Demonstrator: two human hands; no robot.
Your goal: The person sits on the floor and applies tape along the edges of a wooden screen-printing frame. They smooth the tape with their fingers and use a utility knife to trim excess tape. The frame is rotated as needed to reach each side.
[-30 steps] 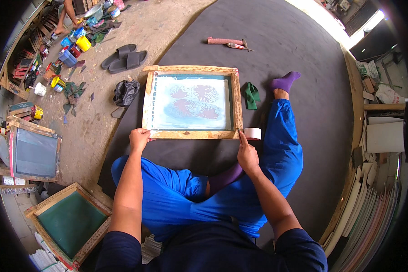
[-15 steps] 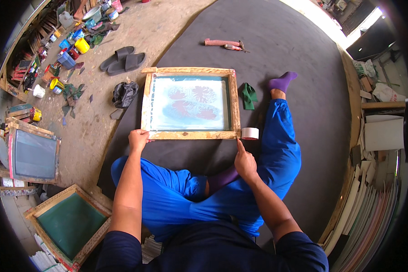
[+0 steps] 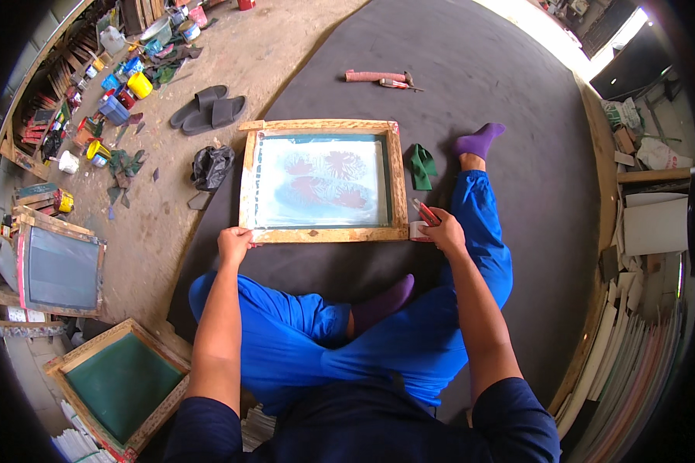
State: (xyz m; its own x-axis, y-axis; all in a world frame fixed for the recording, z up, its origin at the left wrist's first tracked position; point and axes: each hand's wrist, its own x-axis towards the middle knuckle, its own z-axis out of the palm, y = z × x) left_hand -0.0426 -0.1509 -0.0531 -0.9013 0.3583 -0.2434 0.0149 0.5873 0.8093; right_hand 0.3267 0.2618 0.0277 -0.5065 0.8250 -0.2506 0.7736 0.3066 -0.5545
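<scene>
A wooden-framed printing screen [image 3: 316, 233] lies on the dark mat, its pale mesh marked with leaf-like shapes and a green-blue border. My left hand [image 3: 233, 247] is closed on its near left corner, with the thumb on the wood. Beyond the near right corner, my right hand [image 3: 445, 231] is closed round a slim red tool [image 3: 425, 212] pointing up and left; its exact kind is unclear. Just beside that hand a white roll of tape [image 3: 417, 231] is partly covered by the fingers. A folded green cloth strip [image 3: 422, 167] rests right of the frame.
Ahead on the mat [image 3: 533, 255] lie a hammer [image 3: 374, 76] and a red-handled tool [image 3: 395, 84]. Black sandals [image 3: 216, 112] and a crumpled black bag [image 3: 212, 166] are to the left. Two more screens [image 3: 62, 262] stand at left, one green [image 3: 123, 382]. Paint pots [image 3: 139, 85] crowd the far left.
My right hand has risen from the frame's near right corner and moved right, and the slim red tool now shows in its grip. My left hand keeps its hold on the frame.
</scene>
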